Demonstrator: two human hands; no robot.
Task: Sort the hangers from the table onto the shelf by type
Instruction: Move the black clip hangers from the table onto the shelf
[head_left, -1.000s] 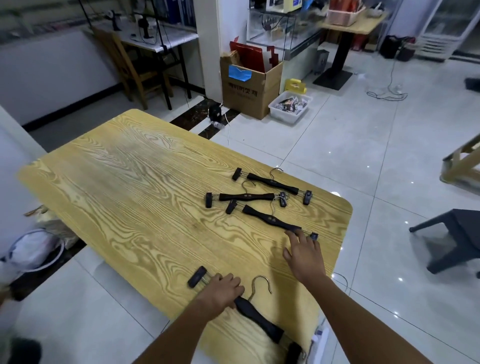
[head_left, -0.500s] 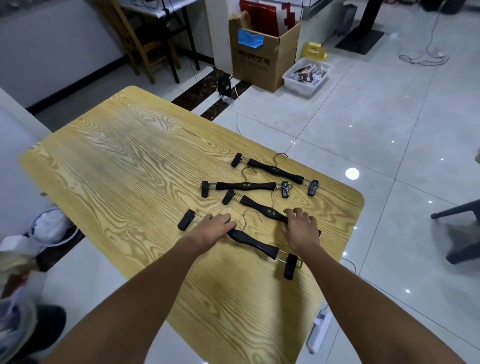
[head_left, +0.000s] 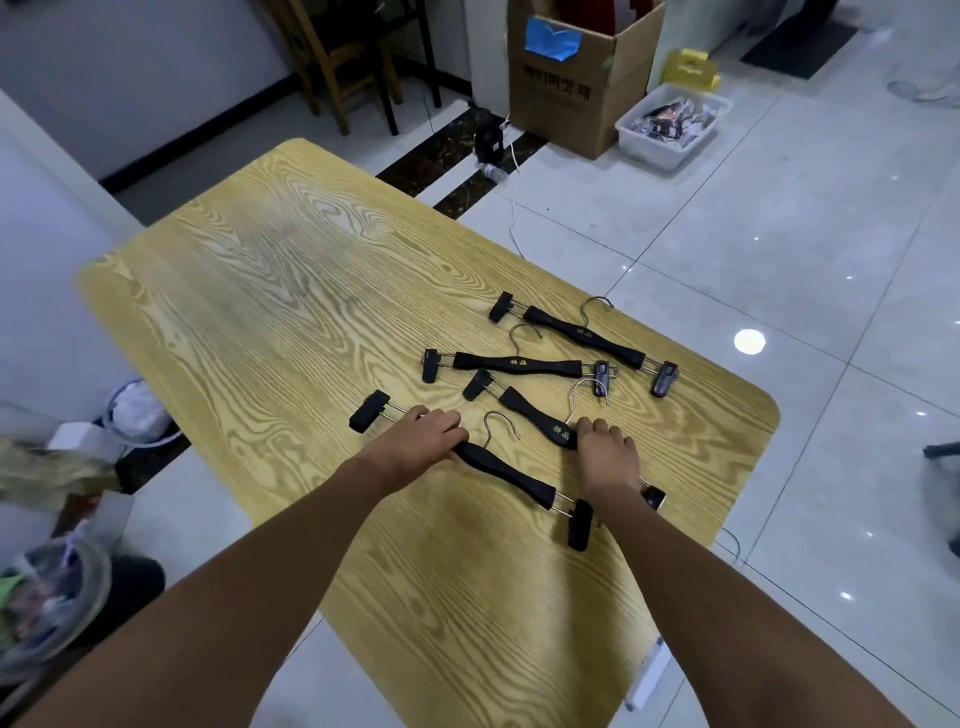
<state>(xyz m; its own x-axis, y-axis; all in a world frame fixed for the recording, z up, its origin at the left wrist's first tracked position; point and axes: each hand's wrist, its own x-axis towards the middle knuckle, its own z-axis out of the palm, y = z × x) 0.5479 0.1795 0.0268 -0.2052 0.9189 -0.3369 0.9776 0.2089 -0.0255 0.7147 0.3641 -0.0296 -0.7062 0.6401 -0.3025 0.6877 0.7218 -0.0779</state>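
Four black clip hangers with metal hooks lie on the right half of the wooden table (head_left: 260, 291). My left hand (head_left: 426, 441) grips the left part of the nearest hanger (head_left: 511, 475), fingers curled over its bar. Just beyond it lies a second hanger (head_left: 540, 423); my right hand (head_left: 605, 454) covers its right part, fingers bent down over it. Further back, a third hanger (head_left: 519, 364) and a fourth hanger (head_left: 587, 335) lie untouched. No shelf is in view.
A cardboard box (head_left: 561, 88), a clear plastic bin (head_left: 670, 124) and a wooden chair (head_left: 343, 67) stand on the tiled floor beyond the table. Bags (head_left: 52, 597) sit on the floor at the left. A power strip (head_left: 647, 675) lies by the table's near right edge.
My left hand slid the nearest hanger away from the table's near edge, up beside the others. My right hand moved from the table top onto the second hanger's right part.
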